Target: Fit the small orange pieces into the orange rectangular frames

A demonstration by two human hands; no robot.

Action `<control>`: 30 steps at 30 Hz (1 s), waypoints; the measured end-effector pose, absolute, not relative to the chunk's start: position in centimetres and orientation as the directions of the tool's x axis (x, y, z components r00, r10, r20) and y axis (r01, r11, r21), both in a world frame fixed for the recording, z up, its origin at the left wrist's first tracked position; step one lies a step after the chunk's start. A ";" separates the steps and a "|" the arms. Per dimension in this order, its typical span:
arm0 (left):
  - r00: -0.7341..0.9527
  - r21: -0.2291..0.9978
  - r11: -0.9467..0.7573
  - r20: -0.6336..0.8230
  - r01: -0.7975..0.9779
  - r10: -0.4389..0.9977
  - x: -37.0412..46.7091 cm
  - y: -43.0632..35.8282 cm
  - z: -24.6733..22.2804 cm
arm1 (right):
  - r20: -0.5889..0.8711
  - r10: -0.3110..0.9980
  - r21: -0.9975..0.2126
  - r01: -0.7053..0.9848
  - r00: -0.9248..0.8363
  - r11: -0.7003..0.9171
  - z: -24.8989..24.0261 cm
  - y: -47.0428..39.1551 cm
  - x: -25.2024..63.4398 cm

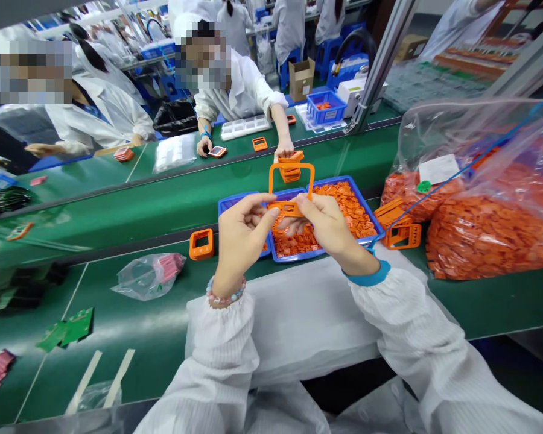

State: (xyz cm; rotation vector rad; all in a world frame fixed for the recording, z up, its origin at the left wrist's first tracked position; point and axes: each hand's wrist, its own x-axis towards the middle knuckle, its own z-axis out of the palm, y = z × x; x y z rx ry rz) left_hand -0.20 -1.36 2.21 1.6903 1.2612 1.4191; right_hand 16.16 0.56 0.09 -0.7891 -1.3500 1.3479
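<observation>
Between my two hands, an orange plastic frame (291, 166) with a rectangular opening is held upright above the blue bins. My left hand (248, 232) pinches its lower left side, and my right hand (323, 223) grips its lower right side. Small slots show in the frame's lower bar; whether a smaller part lies under my fingertips I cannot tell. Below my hands sits a blue bin (374, 218) filled with small orange plastic pieces (344, 205). A second blue bin (226, 203) is partly hidden behind my left hand.
Another orange frame (201, 244) lies left of the bins. Clear bags of orange pieces (493, 235) and more orange frames (402, 232) stand right. Across the green conveyor (172, 205), a co-worker's hand (284, 147) touches stacked orange frames (291, 175). Green circuit boards (76, 327) lie left.
</observation>
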 end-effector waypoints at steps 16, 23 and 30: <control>0.152 0.996 -0.090 0.088 0.003 0.984 -0.6 -0.2 2.2 | 0.242 0.921 -0.970 -0.050 -0.306 0.238 0.0 0.4 16.8; 0.081 0.992 -0.124 0.121 0.026 0.989 -0.3 -0.5 2.1 | 0.227 0.930 -0.971 0.002 -0.289 0.238 0.0 0.3 16.5; 0.001 0.967 -0.247 0.247 0.069 0.969 0.3 -0.8 2.2 | 0.281 0.929 -0.958 -0.005 -0.240 0.288 0.6 -0.3 16.3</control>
